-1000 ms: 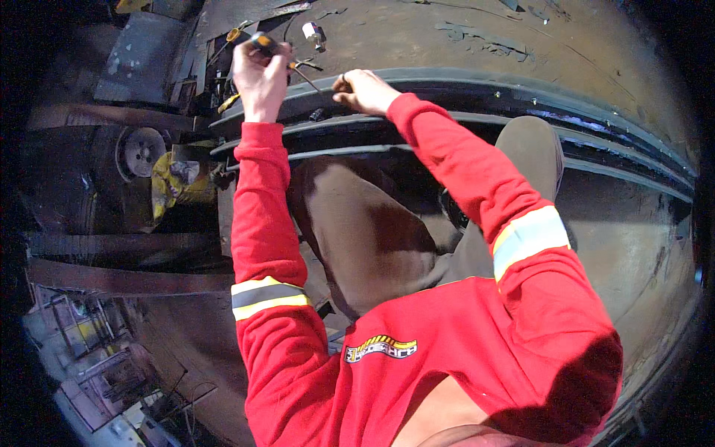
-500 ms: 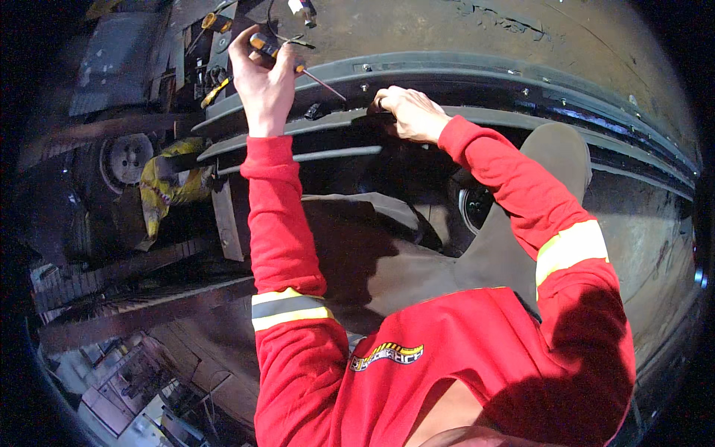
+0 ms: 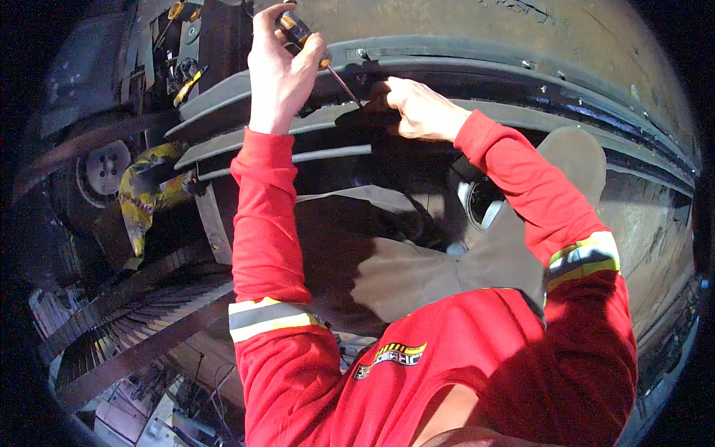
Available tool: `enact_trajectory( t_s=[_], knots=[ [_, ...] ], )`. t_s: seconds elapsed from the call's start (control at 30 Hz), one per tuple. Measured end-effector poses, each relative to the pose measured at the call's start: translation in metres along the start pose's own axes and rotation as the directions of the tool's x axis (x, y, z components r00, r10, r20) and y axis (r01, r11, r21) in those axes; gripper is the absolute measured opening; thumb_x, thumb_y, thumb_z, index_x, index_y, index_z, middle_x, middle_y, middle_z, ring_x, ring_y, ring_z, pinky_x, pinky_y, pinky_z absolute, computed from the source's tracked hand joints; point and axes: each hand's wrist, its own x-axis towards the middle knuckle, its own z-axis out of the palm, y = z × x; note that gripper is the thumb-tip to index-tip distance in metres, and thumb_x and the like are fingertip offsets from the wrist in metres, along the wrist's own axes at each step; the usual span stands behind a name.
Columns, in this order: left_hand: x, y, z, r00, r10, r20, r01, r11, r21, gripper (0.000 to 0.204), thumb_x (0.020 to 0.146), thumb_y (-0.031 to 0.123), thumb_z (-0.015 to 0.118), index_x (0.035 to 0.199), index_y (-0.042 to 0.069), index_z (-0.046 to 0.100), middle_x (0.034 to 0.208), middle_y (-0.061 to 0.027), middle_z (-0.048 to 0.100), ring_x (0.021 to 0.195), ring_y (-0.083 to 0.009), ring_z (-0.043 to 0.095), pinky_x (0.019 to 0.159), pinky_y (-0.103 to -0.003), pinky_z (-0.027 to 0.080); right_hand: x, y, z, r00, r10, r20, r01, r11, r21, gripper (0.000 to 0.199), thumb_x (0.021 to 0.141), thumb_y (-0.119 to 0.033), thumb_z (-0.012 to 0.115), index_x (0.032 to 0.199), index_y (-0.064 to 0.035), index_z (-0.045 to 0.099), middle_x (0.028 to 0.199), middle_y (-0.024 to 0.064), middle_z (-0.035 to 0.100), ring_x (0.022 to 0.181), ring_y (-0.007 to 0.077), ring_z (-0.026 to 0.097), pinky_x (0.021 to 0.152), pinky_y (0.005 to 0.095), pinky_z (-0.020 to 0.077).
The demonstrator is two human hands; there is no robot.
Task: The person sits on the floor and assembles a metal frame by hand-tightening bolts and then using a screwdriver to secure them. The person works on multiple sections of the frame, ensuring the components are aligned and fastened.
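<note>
My left hand (image 3: 279,82) is closed around the black-and-yellow handle of a screwdriver (image 3: 298,28). Its thin shaft slants down to the right, and the tip meets the dark gap between two long curved strips, the far strip (image 3: 439,51) and the near strip (image 3: 514,112). Just right of the tip, my right hand (image 3: 426,112) has its fingers bent and pressed together at the near strip. Shadow hides what those fingertips grip. Several small bolts, one of them a shiny bolt (image 3: 363,54), stand along the far strip.
At left lie a yellow-handled tool (image 3: 191,86), a crumpled yellow cloth or glove (image 3: 149,186) and a round hub-like disc (image 3: 103,173). Another yellow tool (image 3: 176,10) sits at the far left. Rusty bars (image 3: 149,339) cross the lower left. My bent knee (image 3: 573,160) is beside the strips.
The screwdriver tip has come closer to my right fingers, and its shaft points more steeply down. My right fingers have shifted slightly along the strip. The whole view has also shifted a little.
</note>
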Motion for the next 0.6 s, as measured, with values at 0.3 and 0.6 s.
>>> enact_trajectory(
  t_s=[0.3, 0.6],
  knots=[
    [0.006, -0.025, -0.001, 0.996, 0.063, -0.059, -0.058, 0.994, 0.093, 0.041, 0.074, 0.008, 0.063, 0.111, 0.005, 0.047, 0.075, -0.0093, 0.061, 0.066, -0.0122, 0.06, 0.062, -0.027, 0.051, 0.006, -0.009, -0.01, 0.994, 0.05, 0.098, -0.052, 0.998, 0.022, 0.032, 0.061, -0.004, 0.06, 0.092, 0.0052, 0.059, 0.093, 0.0193, 0.049, 0.089, 0.0367, 0.051, 0.078, 0.0429, 0.044],
    [0.01, -0.027, 0.001, 1.0, 0.022, 0.022, -0.024, 0.993, 0.117, 0.041, 0.074, 0.011, 0.062, 0.111, 0.006, 0.046, 0.074, -0.0098, 0.057, 0.068, -0.0154, 0.06, 0.064, -0.029, 0.05, 0.005, -0.013, -0.013, 0.996, 0.085, 0.013, -0.086, 0.995, 0.052, 0.016, 0.063, -0.008, 0.061, 0.073, 0.0021, 0.053, 0.088, 0.0197, 0.05, 0.085, 0.0376, 0.054, 0.073, 0.0456, 0.0445]
  ],
)
